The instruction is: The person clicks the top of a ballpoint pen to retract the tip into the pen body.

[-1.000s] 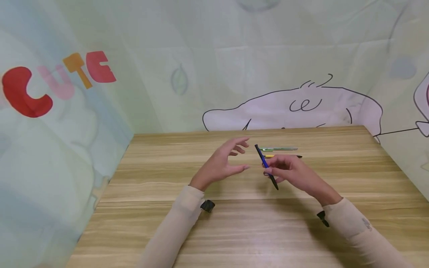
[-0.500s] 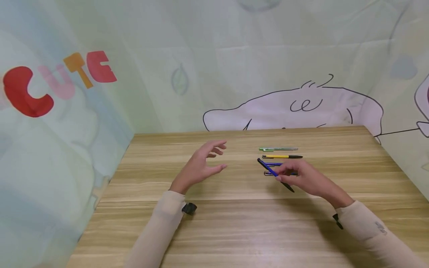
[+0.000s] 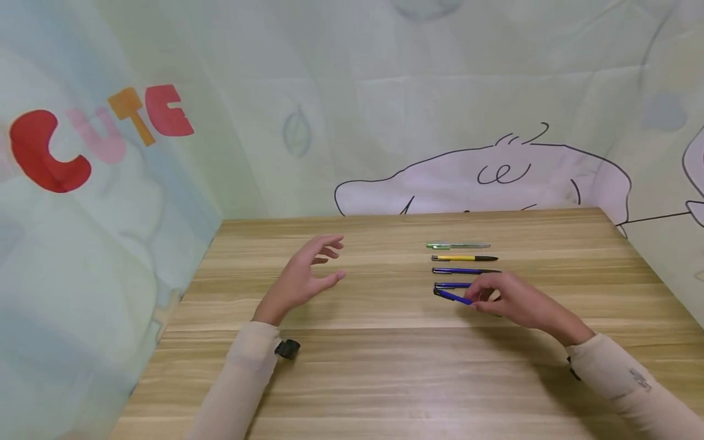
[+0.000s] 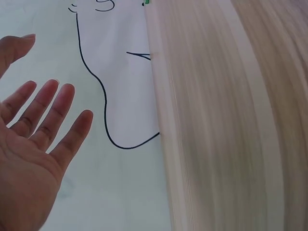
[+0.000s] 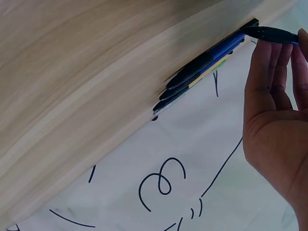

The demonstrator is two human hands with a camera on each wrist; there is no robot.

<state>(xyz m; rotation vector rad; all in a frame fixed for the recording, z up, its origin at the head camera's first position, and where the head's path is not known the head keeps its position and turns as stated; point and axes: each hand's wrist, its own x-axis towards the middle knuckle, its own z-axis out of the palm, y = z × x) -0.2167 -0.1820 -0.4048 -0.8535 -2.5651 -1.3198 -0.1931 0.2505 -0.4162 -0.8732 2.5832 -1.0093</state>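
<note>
My right hand point(image 3: 511, 302) pinches a blue pen point(image 3: 453, 297) with a black grip, slanted close over the table at the near end of a row of pens. Just behind it lies another blue pen point(image 3: 452, 285), partly covered by my fingers. Farther back come a third blue pen point(image 3: 459, 271), a yellow pen point(image 3: 462, 258) with a black tip and a clear green pen point(image 3: 456, 245), all roughly parallel. In the right wrist view the held pen's black grip point(image 5: 272, 35) shows at my fingertips. My left hand point(image 3: 302, 275) hovers left of the row with fingers spread, holding nothing.
The wood-grain table point(image 3: 352, 379) ends at the back against a pale cloth backdrop point(image 3: 264, 122) with printed drawings. Red and orange letters point(image 3: 129, 110) mark the cloth on the left side. Both forearms reach in over the table's front.
My right hand has lowered the blue pen toward the table and moved right, turning it nearly in line with the row. My left hand has drawn away to the left.
</note>
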